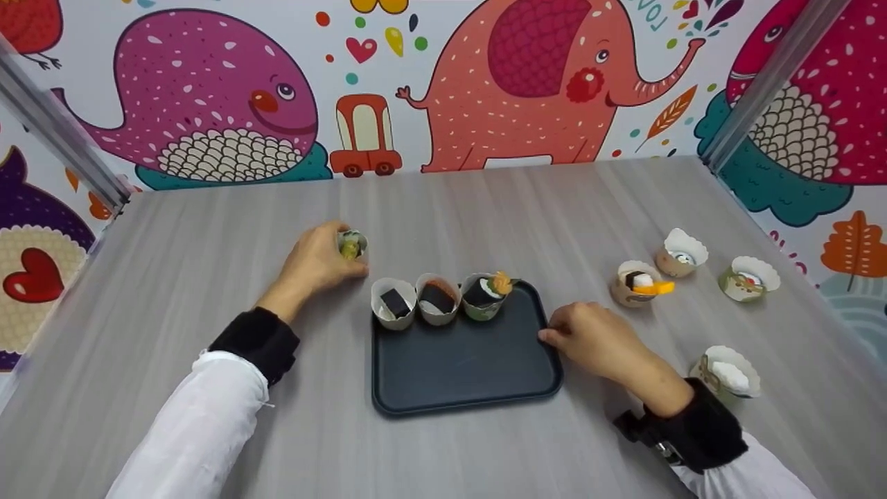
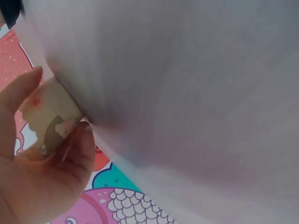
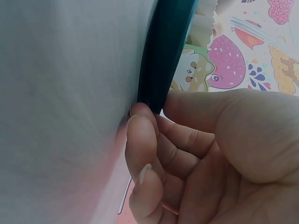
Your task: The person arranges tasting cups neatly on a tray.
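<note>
left hand (image 1: 315, 258) gripping paper cup (image 2: 50, 108), thumb and fingers round its sides, right hand (image 1: 599, 341) pinching dark tray (image 1: 464, 367) at right edge, fingers curled

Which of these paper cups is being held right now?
The cup left of the tray, with yellow-green filling, gripped in the left hand. The others stand unheld at the tray's far edge or to its right.
</note>
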Demonstrator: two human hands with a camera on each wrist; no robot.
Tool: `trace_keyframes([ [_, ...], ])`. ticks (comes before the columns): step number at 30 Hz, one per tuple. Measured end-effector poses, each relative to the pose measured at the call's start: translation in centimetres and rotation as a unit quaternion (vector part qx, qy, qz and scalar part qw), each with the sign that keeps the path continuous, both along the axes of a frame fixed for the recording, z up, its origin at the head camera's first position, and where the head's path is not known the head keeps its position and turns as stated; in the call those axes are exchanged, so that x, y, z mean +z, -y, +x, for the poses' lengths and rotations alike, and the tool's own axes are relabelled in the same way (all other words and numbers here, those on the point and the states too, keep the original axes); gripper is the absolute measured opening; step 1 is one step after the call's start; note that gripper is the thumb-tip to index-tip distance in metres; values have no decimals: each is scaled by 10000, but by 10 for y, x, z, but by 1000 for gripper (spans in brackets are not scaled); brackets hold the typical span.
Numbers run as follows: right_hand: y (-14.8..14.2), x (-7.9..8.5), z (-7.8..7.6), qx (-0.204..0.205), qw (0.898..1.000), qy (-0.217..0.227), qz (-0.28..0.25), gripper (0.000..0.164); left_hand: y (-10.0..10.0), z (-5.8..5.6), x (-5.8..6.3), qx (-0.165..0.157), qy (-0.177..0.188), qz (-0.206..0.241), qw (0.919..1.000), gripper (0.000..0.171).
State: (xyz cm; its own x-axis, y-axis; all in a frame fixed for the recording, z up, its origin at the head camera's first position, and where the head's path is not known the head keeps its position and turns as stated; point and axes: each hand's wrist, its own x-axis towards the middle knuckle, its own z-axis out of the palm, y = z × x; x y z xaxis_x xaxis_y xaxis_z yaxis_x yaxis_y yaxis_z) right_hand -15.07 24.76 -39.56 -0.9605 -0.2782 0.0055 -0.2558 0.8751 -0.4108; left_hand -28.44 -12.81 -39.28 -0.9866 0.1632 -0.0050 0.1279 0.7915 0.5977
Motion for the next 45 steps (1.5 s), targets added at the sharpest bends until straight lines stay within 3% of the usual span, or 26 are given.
trace_keyframes([
  [8, 2, -1, 0, 41, 10000, 37, 2, 17, -2, 4, 1, -73, -199, 102, 9997, 50],
  [18, 4, 2, -2, 83, 9999, 60, 31, 15, -25, 17, 37, -117, -341, 634, 9973, 50],
  [25, 0, 3, -2, 67, 10000, 46, 32, 13, -64, 33, 63, -560, -304, 1223, 9904, 52],
  [30, 0, 2, -2, 71, 9999, 102, 0, 12, -94, 44, 75, -1042, -546, 1351, 9838, 47],
  [38, 0, 0, -1, 126, 9999, 77, -1, 14, -135, 49, 82, -1608, -864, 1397, 9732, 36],
  [45, -1, 0, -1, 149, 9999, 60, 17, 19, -171, 56, 84, -1984, -659, 1496, 9664, 35],
])
